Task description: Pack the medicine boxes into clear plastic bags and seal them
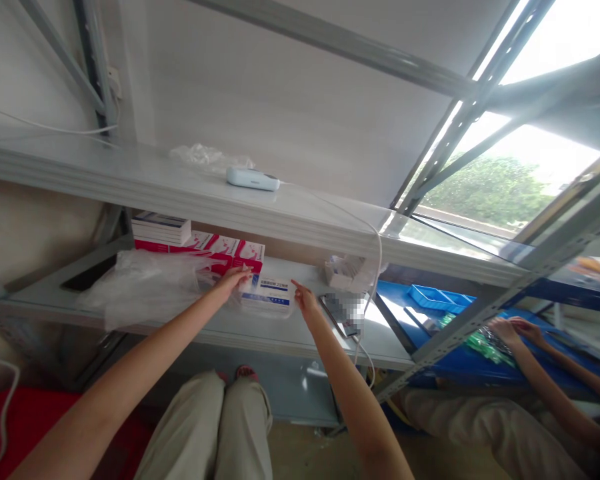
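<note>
The white-and-blue box [267,293] lies on the lower shelf [290,267] between my hands, behind or inside a clear bag [277,315]; the film is too sheer for me to tell which. My left hand [234,279] pinches the bag's near-left edge, its fingertips partly lost against the red-and-white boxes [223,262]. My right hand [306,301] is at the box's right, forefinger extended; I can't tell whether its fingers grip any film. Crumpled clear plastic [140,287] on my left blurs what lies beneath. Stacked white boxes [163,230] stand behind, partly cut off by the upper shelf [305,210]. Beside my right hand, a phone's [337,315] screen is pixelated. Farther right, a co-worker's hands [513,328] are near indistinct green items [485,347].
</note>
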Demonstrator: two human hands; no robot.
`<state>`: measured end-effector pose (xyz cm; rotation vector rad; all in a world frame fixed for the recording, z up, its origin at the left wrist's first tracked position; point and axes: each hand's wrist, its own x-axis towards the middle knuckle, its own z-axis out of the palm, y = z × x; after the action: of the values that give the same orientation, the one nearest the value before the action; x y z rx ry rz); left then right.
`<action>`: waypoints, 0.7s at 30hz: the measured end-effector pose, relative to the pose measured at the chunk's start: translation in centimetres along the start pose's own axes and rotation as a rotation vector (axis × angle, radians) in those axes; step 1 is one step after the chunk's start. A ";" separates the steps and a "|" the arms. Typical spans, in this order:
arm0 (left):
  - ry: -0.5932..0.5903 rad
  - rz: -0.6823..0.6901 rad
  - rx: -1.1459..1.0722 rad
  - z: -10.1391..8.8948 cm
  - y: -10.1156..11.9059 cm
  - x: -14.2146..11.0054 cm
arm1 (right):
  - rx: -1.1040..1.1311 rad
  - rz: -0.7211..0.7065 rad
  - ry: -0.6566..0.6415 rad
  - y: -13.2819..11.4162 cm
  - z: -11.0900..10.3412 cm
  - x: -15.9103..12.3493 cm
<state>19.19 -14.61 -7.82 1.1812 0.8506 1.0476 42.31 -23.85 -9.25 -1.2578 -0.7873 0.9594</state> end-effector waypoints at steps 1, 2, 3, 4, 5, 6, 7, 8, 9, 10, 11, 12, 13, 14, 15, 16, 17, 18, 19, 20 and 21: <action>0.020 0.031 -0.003 0.3 0.1 -0.2 | 0.056 -0.004 0.049 0.0 0.2 -0.1; 0.035 0.067 -0.007 0.7 0.3 -0.5 | 0.104 -0.015 0.088 -0.1 0.4 -0.1; 0.047 0.102 -0.008 1.1 0.6 -0.7 | 0.139 -0.031 0.110 -0.3 0.7 -0.2; 0.052 0.137 -0.004 1.5 0.9 -0.9 | 0.152 -0.048 0.104 -0.5 1.0 -0.3; 0.051 0.171 0.011 1.9 1.4 -1.1 | 0.150 -0.063 0.083 -0.7 1.2 -0.4; 0.045 0.203 0.037 2.2 1.9 -1.2 | 0.133 -0.083 0.052 -0.9 1.4 -0.4; 0.030 0.235 0.075 2.4 2.4 -1.4 | 0.091 -0.109 0.012 -1.0 1.5 -0.5; 0.004 0.267 0.126 2.4 2.9 -1.6 | 0.022 -0.140 -0.027 -1.3 1.4 -0.5; -0.032 0.297 0.188 2.3 3.4 -1.8 | -0.062 -0.169 -0.057 -1.5 1.0 -0.5; -0.073 0.324 0.250 1.9 3.9 -2.1 | -0.144 -0.191 -0.076 -1.8 0.5 -0.5; -0.110 0.344 0.309 1.4 4.3 -2.4 | -0.213 -0.203 -0.081 -2.3 -0.2 -0.6; -0.139 0.358 0.363 0.9 4.7 -2.8 | -0.258 -0.203 -0.079 -2.8 -1.0 -0.8; -0.162 0.364 0.406 0.3 5.2 -3.2 | -0.279 -0.191 -0.082 -3.5 -1.9 -1.0; -0.177 0.367 0.432 -0.3 5.6 -3.6 | -0.284 -0.174 -0.097 -4.3 -2.7 -1.2; -0.184 0.369 0.438 -0.7 6.1 -3.9 | -0.279 -0.160 -0.123 -5.1 -3.3 -1.5; -0.179 0.375 0.426 -1.1 6.6 -4.1 | -0.269 -0.155 -0.152 -6.0 -3.7 -1.8; -0.165 0.387 0.405 -1.2 7.1 -4.2 | -0.253 -0.162 -0.177 -6.8 -3.9 -2.0; -0.138 0.408 0.383 -1.1 7.6 -4.1 | -0.238 -0.183 -0.192 -7.5 -3.7 -2.2; -0.102 0.437 0.370 -1.0 8.0 -3.9 | -0.244 -0.224 -0.185 -8.1 -3.3 -2.3; -0.066 0.470 0.374 -0.6 8.4 -3.5 | -0.269 -0.276 -0.160 -8.5 -2.8 -2.3; -0.039 0.505 0.401 -0.3 8.7 -3.1 | -0.309 -0.329 -0.129 -8.7 -2.2 -2.2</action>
<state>16.36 -17.01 0.59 1.8133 0.7681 1.2866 44.71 -27.07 -0.95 -1.2841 -1.2375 0.6712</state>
